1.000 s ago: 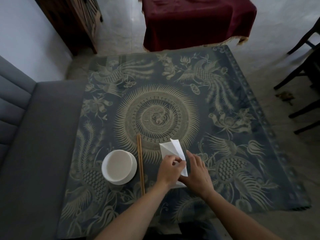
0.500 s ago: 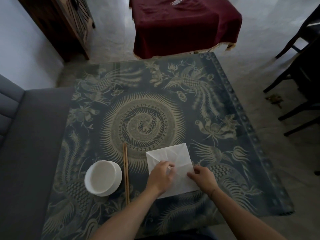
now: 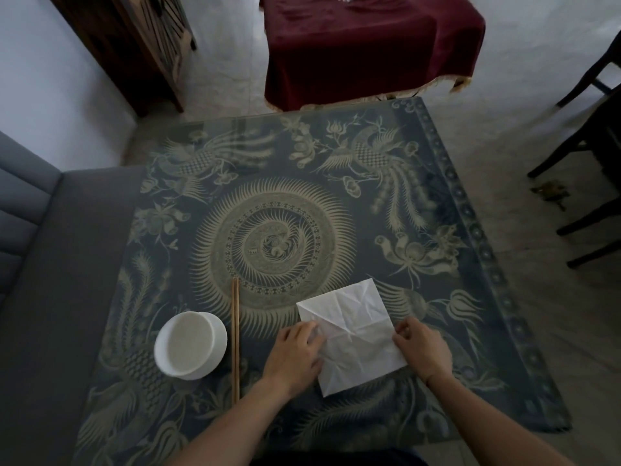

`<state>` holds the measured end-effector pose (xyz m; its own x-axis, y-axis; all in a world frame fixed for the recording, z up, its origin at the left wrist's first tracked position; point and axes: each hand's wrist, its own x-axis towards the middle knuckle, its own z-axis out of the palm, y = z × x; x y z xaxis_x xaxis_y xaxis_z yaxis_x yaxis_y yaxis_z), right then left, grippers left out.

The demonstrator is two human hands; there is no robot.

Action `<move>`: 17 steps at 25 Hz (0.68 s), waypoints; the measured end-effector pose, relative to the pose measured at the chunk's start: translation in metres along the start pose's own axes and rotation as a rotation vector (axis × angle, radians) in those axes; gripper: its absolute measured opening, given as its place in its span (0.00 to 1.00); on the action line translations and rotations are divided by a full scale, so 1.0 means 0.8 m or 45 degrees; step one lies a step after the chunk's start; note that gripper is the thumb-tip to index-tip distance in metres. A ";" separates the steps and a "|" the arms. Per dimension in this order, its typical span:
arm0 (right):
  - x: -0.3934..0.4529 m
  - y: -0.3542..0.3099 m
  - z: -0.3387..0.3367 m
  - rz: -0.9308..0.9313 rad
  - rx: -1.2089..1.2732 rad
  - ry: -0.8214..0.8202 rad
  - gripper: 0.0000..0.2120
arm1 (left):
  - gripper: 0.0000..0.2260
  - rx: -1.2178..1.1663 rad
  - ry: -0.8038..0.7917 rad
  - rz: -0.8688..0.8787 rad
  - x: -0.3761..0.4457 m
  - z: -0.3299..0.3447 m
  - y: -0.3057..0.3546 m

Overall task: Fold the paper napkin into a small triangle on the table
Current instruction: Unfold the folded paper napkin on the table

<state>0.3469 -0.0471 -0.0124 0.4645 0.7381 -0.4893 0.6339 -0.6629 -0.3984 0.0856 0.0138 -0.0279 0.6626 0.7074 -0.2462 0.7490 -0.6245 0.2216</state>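
Note:
A white paper napkin [image 3: 353, 334] lies unfolded and flat on the patterned table [image 3: 275, 203], a creased square near the front edge. My left hand [image 3: 295, 354] rests palm down on the napkin's left edge, fingers together. My right hand [image 3: 423, 348] sits at the napkin's right edge with thumb and fingers pinching the paper there. The near left corner of the napkin sticks out between my wrists.
A white bowl [image 3: 190, 344] stands left of a pair of wooden chopsticks [image 3: 235, 338] that lie lengthwise beside my left hand. A grey sofa [image 3: 40, 297] borders the table's left side. Beyond stand a table draped in dark red [image 3: 366, 45] and dark chairs [image 3: 591, 156] at right.
The folded napkin has been opened out into a flat square. My hands have moved apart, from the middle of the paper to its left and right edges.

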 end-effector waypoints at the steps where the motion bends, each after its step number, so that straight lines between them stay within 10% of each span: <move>1: 0.000 0.006 -0.004 -0.001 -0.018 0.003 0.01 | 0.18 0.002 -0.003 0.002 0.003 0.002 0.003; 10: 0.010 0.003 -0.005 -0.187 -0.054 0.160 0.21 | 0.12 -0.209 0.190 -0.129 0.076 -0.038 -0.006; 17: -0.048 0.001 0.034 -1.234 -0.640 0.057 0.25 | 0.16 -0.112 -0.156 0.085 0.215 -0.078 0.048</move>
<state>0.3127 -0.0790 -0.0153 -0.3529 0.9297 -0.1058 0.9178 0.3220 -0.2321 0.2285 0.1321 -0.0027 0.7103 0.6164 -0.3400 0.7037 -0.6335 0.3216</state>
